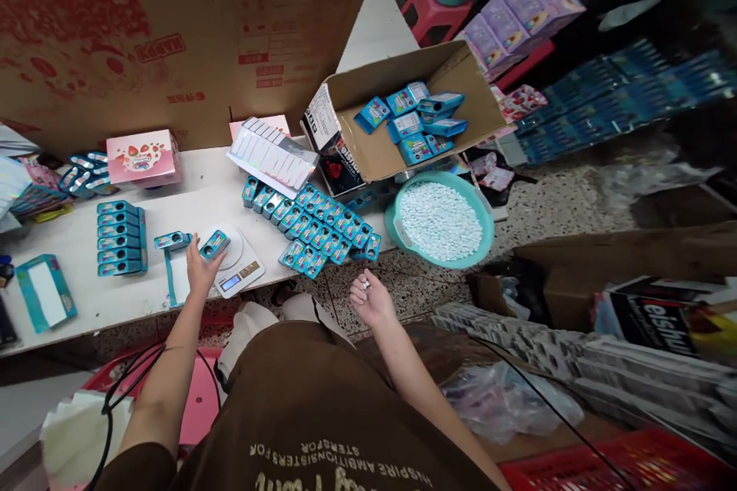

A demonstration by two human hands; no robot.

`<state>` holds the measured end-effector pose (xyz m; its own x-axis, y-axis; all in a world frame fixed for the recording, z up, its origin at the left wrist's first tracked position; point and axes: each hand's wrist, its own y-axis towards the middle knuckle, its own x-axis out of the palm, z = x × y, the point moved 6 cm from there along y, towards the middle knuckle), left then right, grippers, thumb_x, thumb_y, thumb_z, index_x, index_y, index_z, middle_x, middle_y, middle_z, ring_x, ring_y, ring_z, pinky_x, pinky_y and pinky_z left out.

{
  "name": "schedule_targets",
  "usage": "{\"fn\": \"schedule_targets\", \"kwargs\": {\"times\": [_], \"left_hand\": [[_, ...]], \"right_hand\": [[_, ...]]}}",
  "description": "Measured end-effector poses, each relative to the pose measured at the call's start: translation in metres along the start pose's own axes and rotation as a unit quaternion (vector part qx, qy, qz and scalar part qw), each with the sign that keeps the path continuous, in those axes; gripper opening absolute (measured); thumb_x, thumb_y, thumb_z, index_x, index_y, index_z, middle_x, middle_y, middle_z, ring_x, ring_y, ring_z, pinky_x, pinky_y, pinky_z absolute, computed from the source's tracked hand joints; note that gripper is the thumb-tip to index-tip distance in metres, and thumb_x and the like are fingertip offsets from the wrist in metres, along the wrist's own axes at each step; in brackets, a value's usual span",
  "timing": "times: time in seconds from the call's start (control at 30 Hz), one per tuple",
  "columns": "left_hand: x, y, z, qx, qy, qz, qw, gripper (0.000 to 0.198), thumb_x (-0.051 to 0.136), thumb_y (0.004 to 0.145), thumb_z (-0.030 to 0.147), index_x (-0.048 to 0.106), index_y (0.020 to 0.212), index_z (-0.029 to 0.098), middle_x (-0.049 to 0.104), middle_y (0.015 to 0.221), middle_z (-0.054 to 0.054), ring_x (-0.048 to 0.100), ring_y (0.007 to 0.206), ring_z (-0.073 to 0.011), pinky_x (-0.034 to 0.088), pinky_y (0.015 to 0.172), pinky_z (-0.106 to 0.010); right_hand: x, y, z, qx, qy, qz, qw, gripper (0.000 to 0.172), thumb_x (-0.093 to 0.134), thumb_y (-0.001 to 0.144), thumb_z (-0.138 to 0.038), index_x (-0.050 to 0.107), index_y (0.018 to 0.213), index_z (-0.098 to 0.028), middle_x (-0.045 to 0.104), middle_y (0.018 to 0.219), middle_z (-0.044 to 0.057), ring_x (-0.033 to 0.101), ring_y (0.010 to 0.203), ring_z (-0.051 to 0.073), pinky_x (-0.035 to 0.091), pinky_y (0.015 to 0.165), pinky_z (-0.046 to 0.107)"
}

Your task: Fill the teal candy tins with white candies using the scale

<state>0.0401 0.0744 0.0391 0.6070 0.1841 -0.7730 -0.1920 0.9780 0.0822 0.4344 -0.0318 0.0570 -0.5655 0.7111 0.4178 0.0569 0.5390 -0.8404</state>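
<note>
Both hands are occupied: a blue tin (214, 244) is gripped over the scale (246, 275) by the left hand (203, 268), and a few white pieces (365, 285) are held in the half-curled right hand (370, 299), beside the counter (127, 303). For a true reading, the tin should be centred on the plate and released, since any finger pressure would probably be counted as weight. Pieces would best be added singly, with the display (230, 283) watched; its digits cannot be read. The second tin (171, 240), close by the left fingers, should be kept off the plate. On the white surface, tin rows (314, 222) are laid out beyond the scale, and a stack (120, 238) is set on the other side. More pieces are held in the basin (489, 238); tins are piled in the carton (374, 161). Behind, the speckled floor (581, 199) is crowded with goods.
</note>
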Motion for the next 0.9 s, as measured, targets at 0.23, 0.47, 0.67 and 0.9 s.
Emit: {"fn": "schedule_targets", "kwargs": {"times": [0.23, 0.47, 0.67, 0.9], "left_hand": [[-0.030, -0.048, -0.033, -0.050, 0.038, 0.014, 0.998, 0.081, 0.067, 0.069, 0.049, 0.032, 0.134, 0.017, 0.052, 0.121, -0.014, 0.047, 0.117, -0.0275, 0.037, 0.100, -0.041], [-0.046, -0.081, -0.062, -0.060, 0.032, 0.022, 0.997, 0.075, 0.066, 0.069, 0.051, 0.038, 0.130, 0.018, 0.054, 0.117, -0.013, 0.049, 0.112, -0.0276, 0.039, 0.097, -0.044], [-0.052, -0.081, -0.071, -0.045, 0.035, 0.024, 0.998, 0.066, 0.064, 0.071, 0.050, 0.043, 0.125, 0.018, 0.056, 0.113, -0.012, 0.049, 0.110, -0.0270, 0.039, 0.096, -0.043], [-0.055, -0.077, -0.071, -0.050, 0.025, 0.019, 0.998, 0.061, 0.063, 0.072, 0.050, 0.047, 0.122, 0.018, 0.057, 0.110, -0.012, 0.050, 0.108, -0.0268, 0.040, 0.096, -0.043]], "right_hand": [[0.010, -0.002, 0.019, 0.011, 0.003, -0.003, 1.000, 0.030, 0.049, 0.087, -0.030, 0.036, 0.061, -0.020, 0.035, 0.043, -0.009, 0.028, 0.030, 0.003, 0.022, 0.028, 0.015], [0.025, -0.001, 0.036, 0.017, -0.007, -0.027, 0.999, 0.030, 0.048, 0.088, -0.029, 0.037, 0.061, -0.020, 0.036, 0.043, -0.009, 0.028, 0.030, 0.003, 0.022, 0.029, 0.015], [0.037, 0.000, 0.043, 0.014, -0.023, -0.028, 0.999, 0.030, 0.049, 0.087, -0.030, 0.037, 0.061, -0.021, 0.035, 0.044, -0.009, 0.028, 0.030, 0.003, 0.023, 0.029, 0.014], [0.050, 0.000, 0.053, 0.026, -0.031, -0.021, 0.999, 0.032, 0.042, 0.091, -0.029, 0.038, 0.060, -0.020, 0.034, 0.044, -0.009, 0.027, 0.030, 0.003, 0.022, 0.029, 0.014]]}}
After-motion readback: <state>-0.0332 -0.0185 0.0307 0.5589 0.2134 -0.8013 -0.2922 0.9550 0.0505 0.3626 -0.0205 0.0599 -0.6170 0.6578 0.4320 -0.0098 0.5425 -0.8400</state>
